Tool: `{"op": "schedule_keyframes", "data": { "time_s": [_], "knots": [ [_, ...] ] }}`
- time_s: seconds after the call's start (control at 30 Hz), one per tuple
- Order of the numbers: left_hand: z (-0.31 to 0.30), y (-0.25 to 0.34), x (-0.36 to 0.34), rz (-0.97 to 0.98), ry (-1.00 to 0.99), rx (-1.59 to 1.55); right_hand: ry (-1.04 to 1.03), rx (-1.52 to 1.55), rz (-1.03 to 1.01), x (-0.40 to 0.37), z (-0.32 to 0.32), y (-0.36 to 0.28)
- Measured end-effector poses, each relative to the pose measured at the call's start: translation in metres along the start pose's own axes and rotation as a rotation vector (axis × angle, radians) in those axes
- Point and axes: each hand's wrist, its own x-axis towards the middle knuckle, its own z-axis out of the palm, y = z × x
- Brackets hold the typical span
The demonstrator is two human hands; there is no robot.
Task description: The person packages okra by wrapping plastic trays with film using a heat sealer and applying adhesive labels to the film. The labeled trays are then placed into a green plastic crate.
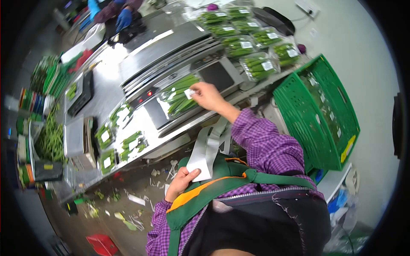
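My left hand [183, 182] pinches a white strip of label paper [201, 158] in front of my green and orange apron. My right hand [207, 97] reaches over the wrapping machine [141, 100], its fingers closed on a small white label [189, 93]. That label is at a pack of green vegetables [177, 96], which lies on the machine's surface; whether it is stuck down cannot be told. Red lights show on the machine beside the pack. More labelled green packs [105, 136] lie on the metal table left of the machine.
Several labelled packs [258, 66] stand at the back right. A green crate [294, 115] holding packs is on the right. Loose green beans [49, 138] fill a container at left. A co-worker's blue glove [124, 19] shows at the far side. Scraps litter the floor [141, 183].
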Motion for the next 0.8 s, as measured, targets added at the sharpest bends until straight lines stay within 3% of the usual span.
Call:
{"op": "schedule_keyframes", "data": {
  "time_s": [0.03, 0.07, 0.13, 0.17, 0.2, 0.27, 0.37, 0.47, 0.53, 0.67, 0.73, 0.8],
  "knots": [
    [0.0, -0.002, 0.005, -0.012, 0.057, -0.016, 0.034, -0.114, -0.154, -0.003, 0.002, 0.006],
    [-0.001, -0.003, 0.01, -0.019, 0.116, -0.028, 0.06, -0.162, -0.141, -0.009, 0.005, 0.012],
    [0.003, -0.006, 0.027, -0.003, 0.154, 0.034, -0.018, 0.097, -0.021, -0.024, -0.006, -0.013],
    [0.005, -0.007, 0.034, 0.005, 0.212, 0.036, -0.187, 0.289, 0.148, -0.036, -0.012, -0.024],
    [0.009, -0.009, 0.04, 0.012, 0.27, 0.038, -0.175, 0.35, -0.064, -0.05, -0.01, -0.025],
    [0.027, -0.002, 0.058, 0.052, 0.387, 0.024, -0.41, 0.58, 0.067, -0.081, -0.024, -0.037],
    [0.04, 0.003, 0.089, -0.011, 0.428, 0.094, -0.276, 0.456, 0.187, -0.117, -0.053, -0.028],
    [0.058, 0.002, 0.123, -0.133, 0.358, 0.098, -0.01, 0.615, 0.364, -0.159, -0.072, 0.007],
    [0.076, -0.001, 0.155, -0.158, 0.262, 0.128, 0.187, 0.639, 0.376, -0.193, -0.088, 0.023],
    [0.131, 0.012, 0.218, -0.162, 0.061, 0.131, 0.332, 0.561, 0.59, -0.267, -0.123, 0.043],
    [0.151, 0.013, 0.254, -0.231, -0.034, 0.134, 0.468, 0.632, 0.558, -0.312, -0.114, 0.072],
    [0.182, 0.012, 0.285, -0.261, -0.163, 0.115, 0.57, 0.559, 0.649, -0.356, -0.108, 0.083]
  ]
}}
